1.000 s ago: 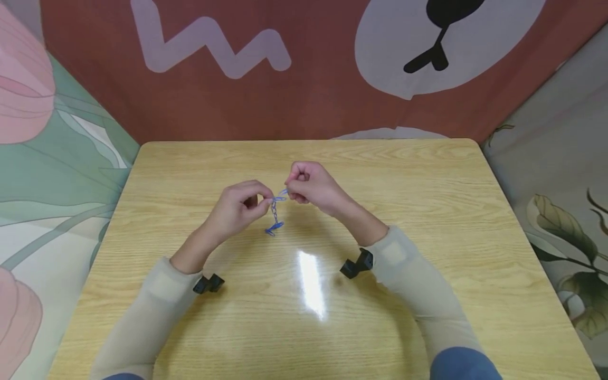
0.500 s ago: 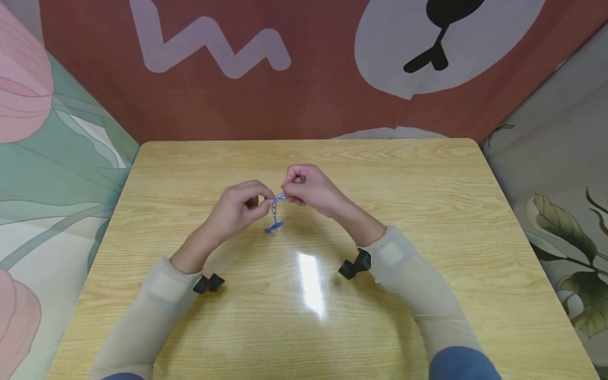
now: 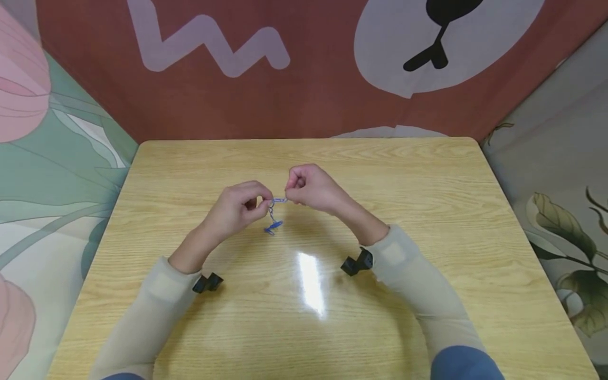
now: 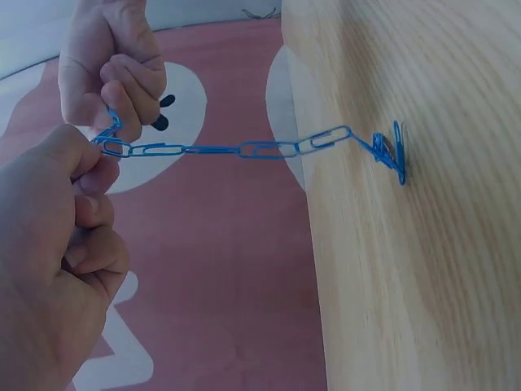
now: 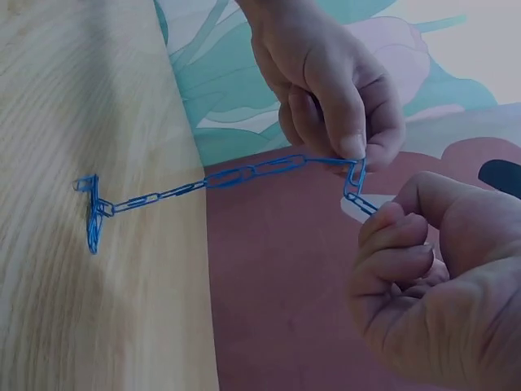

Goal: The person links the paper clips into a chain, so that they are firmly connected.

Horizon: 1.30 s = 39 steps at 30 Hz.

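Observation:
A chain of blue paper clips (image 4: 269, 150) hangs from my left hand (image 3: 239, 208), whose thumb and index finger pinch its upper end. Its lower links bunch up (image 5: 94, 213) at the tabletop. My right hand (image 3: 315, 189) is just to the right and a little farther from me, thumb and index finger pinching a blue paper clip (image 5: 366, 205). In the right wrist view, that clip meets another clip at the left fingertips, and the two span the short gap between the hands. The pinched ends are hidden by the fingertips.
The wooden table (image 3: 418, 211) lies under both hands, with a bright reflection near its middle. A red patterned cloth (image 3: 323, 105) stands behind the far edge. Floral cloths (image 3: 71, 158) flank the sides. Black wrist cameras (image 3: 207, 283) jut inward from both sleeves.
My right hand moves slightly left toward the left hand, then back right. The clips between the hands now lie in a straight line. My left hand stays nearly still.

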Motion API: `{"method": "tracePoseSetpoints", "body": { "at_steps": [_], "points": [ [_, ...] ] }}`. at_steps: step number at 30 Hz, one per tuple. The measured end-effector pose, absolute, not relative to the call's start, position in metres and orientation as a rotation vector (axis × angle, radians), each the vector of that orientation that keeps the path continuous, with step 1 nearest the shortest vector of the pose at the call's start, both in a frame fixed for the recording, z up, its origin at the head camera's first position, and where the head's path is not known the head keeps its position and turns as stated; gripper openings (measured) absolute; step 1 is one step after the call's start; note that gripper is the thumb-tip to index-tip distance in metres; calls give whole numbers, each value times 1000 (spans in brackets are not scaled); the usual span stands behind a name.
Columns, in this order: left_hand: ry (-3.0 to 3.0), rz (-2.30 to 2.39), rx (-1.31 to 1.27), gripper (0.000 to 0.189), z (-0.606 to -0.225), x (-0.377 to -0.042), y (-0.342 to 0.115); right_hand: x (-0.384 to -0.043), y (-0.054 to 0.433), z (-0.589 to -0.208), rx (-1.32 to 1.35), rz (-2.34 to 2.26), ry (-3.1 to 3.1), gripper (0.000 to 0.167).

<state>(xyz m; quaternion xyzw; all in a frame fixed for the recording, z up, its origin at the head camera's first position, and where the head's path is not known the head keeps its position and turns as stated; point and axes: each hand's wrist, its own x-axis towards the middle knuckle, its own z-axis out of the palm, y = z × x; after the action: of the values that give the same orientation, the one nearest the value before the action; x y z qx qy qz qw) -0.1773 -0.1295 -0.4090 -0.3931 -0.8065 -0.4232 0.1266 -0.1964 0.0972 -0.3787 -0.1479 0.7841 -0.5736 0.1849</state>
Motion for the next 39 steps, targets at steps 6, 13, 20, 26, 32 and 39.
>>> {"method": "tracePoseSetpoints", "body": {
  "at_steps": [6, 13, 20, 26, 32, 39],
  "points": [
    [-2348, -1292, -1082, 14, -411, -177, -132, -200, 97, -383, -428, -1717, 2159, 13],
    [-2334, -1432, -986, 15, -413, -178, -133, -201, 101, -388, -480, -1874, 2048, 10],
    [-2337, -1523, -919, 11, -413, -179, -133, -200, 106, -391, -581, -1949, 1986, 11],
    [-2372, -1556, -876, 10, -415, -180, -133, -200, 106, -389, -603, -1948, 1973, 15],
    [-2409, -1555, -852, 8, -416, -180, -134, -199, 105, -389, -645, -1916, 2003, 5],
    [-2424, -1554, -840, 7, -417, -182, -136, -200, 104, -389, -632, -1911, 2036, 6]
  ]
}}
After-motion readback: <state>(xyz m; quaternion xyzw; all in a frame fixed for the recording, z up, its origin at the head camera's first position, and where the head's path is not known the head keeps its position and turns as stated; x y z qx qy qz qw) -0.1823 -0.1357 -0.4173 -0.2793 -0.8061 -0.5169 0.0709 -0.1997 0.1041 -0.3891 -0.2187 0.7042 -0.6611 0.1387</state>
